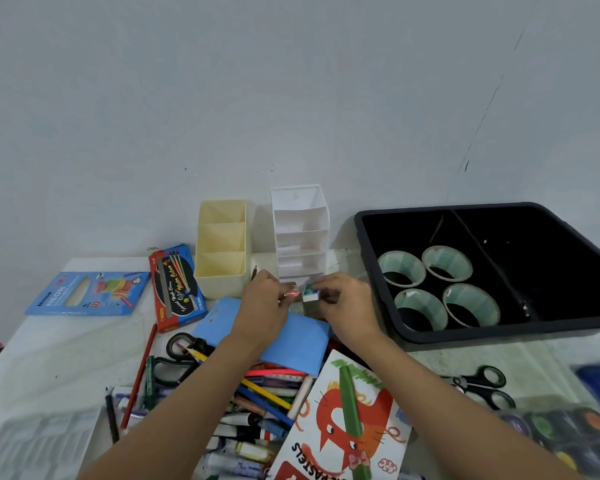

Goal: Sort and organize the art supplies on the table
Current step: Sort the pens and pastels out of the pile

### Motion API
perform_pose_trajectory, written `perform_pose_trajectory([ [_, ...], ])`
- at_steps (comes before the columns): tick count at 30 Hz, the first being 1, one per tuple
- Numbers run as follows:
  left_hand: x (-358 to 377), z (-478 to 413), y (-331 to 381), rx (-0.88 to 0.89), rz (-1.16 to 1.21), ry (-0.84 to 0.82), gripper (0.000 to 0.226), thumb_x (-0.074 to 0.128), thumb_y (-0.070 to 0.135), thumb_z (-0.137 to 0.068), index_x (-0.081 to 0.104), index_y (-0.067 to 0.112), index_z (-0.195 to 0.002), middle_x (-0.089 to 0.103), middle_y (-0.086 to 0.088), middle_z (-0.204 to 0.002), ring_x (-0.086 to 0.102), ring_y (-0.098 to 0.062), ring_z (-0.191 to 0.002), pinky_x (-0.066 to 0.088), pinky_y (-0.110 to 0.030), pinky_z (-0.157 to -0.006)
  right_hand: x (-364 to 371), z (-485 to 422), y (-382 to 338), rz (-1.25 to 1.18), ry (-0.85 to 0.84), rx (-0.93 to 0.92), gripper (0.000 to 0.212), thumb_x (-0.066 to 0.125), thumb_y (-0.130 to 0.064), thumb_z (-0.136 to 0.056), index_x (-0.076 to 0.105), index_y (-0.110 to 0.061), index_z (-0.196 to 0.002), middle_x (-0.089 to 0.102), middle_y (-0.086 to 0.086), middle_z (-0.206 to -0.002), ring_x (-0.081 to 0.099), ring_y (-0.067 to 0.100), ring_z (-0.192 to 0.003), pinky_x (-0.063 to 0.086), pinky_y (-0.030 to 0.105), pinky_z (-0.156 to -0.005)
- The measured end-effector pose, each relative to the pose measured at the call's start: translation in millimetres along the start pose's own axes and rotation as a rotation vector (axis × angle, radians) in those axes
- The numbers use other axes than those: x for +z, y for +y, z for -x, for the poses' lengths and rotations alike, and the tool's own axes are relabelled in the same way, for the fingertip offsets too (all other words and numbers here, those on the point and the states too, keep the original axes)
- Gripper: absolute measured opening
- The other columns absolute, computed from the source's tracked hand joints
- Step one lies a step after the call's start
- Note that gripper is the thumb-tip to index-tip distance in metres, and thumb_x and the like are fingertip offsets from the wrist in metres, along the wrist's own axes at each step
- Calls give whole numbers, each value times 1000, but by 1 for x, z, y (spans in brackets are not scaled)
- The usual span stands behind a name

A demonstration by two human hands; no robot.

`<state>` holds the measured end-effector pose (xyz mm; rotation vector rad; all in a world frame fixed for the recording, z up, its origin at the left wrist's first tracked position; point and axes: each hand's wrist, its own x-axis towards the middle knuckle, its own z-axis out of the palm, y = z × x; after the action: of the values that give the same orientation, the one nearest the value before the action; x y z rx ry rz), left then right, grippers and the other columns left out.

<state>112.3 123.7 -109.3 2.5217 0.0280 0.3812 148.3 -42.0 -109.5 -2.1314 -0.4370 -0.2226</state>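
Fingers (274, 284) of left hand (262, 306) pinching a small reddish-pink item (290, 293), too small to identify; right hand (347, 306) gripping a small grey block (310, 297) with a green-and-white top, perhaps an eraser. Both pieces held nearly touching at centre of view, just in front of the lowest tier of a white stepped organizer (300, 233) at 12 o'clock from the hands, probably brought there for dropping into a shallow front slot suited to tiny items. Cream three-slot organizer (222, 247) at 10 o'clock, standing just beside the white one against the wall. Black tray (499, 330) at 3 o'clock, four tape rolls (400, 263) grouped in its left section, likely sorted already. Loose heap of pens, pencils and markers (267, 403) at 6 o'clock between the forearms, partly covered by a blue folder (291, 344) and a pastels box (347, 420) showing a red cat. Black scissors (177, 355) at 7 o'clock, another pair (482, 384) at 4 o'clock. Blue neon crayon box (87, 292) and red-edged water-colour box (177, 289) lying flat at 9 o'clock on the white counter (66, 358), near each other, apparently set aside as closed sets.
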Motion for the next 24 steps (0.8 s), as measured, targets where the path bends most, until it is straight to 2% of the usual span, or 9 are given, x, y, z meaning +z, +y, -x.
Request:
perform_pose_trajectory([
  [4, -2, -7, -6, -32, -89, 42, 13, 71, 23, -91, 81, 15, -91, 51, 3, -81, 46, -12, -73, 33, -26, -64, 2, 0, 5, -62, -61, 55, 32, 74, 12, -74, 78, -7, -100, 70, 5, -104, 69, 14, -85, 60, 27, -81],
  [7, -3, -8, -5, -42, -104, 93, 9, 77, 25, -86, 81, 21, -93, 48, 8, -80, 46, -10, -71, 30, -25, -61, 4, 1, 5, -83, -94, 74, 30, 83, -2, -73, 77, -9, -102, 68, 3, -104, 70, 12, -86, 61, 28, -82],
  [9, -3, -8, -5, -37, -114, 112, 5, 82, 26, -81, 78, 23, -84, 46, 10, -77, 48, -10, -70, 29, -23, -58, 4, 1, 5, -83, -86, 80, 31, 86, -12, -74, 77, -8, -103, 68, 2, -103, 71, 12, -85, 60, 26, -83],
  [12, -2, -5, -7, -35, -74, 120, 34, 89, 26, -71, 56, 27, -65, 45, 12, -74, 50, -10, -66, 29, -17, -53, 5, -1, 8, -7, -62, -14, 25, 80, -13, -81, 77, -7, -106, 69, 4, -102, 69, 16, -88, 59, 32, -85],
  [14, -2, -5, -9, -45, -41, 131, 48, 91, 26, -67, 42, 26, -63, 41, 11, -70, 43, -9, -59, 25, -16, -51, 7, -2, 9, 45, -61, -128, 21, 76, -8, -84, 77, -5, -105, 71, 5, -101, 68, 17, -89, 58, 33, -86],
  [16, -1, -6, -12, -75, -23, 152, 54, 91, 29, -67, 37, 25, -63, 39, 11, -67, 37, -8, -56, 23, -18, -51, 9, -4, 10, 98, -88, -225, 17, 73, -4, -85, 77, -5, -102, 72, 5, -104, 68, 18, -94, 57, 32, -86],
  [19, 0, -10, -16, -109, 49, 162, 52, 91, 29, -68, 39, 23, -70, 49, 7, -66, 44, -12, -58, 34, -25, -51, 12, -9, 13, 183, -127, -301, 13, 70, 0, -86, 77, -5, -96, 72, 5, -106, 68, 21, -95, 57, 34, -83],
  [22, -3, -12, -13, -112, 104, 120, 44, 88, 26, -72, 50, 22, -93, 68, 9, -84, 65, -8, -68, 54, -34, -60, 14, -14, 17, 237, -147, -342, 15, 69, 1, -84, 77, -6, -95, 74, 4, -103, 69, 24, -92, 59, 35, -77],
  [24, -3, -12, -13, -112, 104, 102, 47, 87, 26, -75, 51, 24, -106, 72, 8, -91, 69, -9, -73, 58, -37, -66, 14, -16, 18, 270, -152, -352, 17, 67, 0, -84, 76, -9, -96, 75, 2, -100, 70, 24, -87, 59, 35, -71],
])
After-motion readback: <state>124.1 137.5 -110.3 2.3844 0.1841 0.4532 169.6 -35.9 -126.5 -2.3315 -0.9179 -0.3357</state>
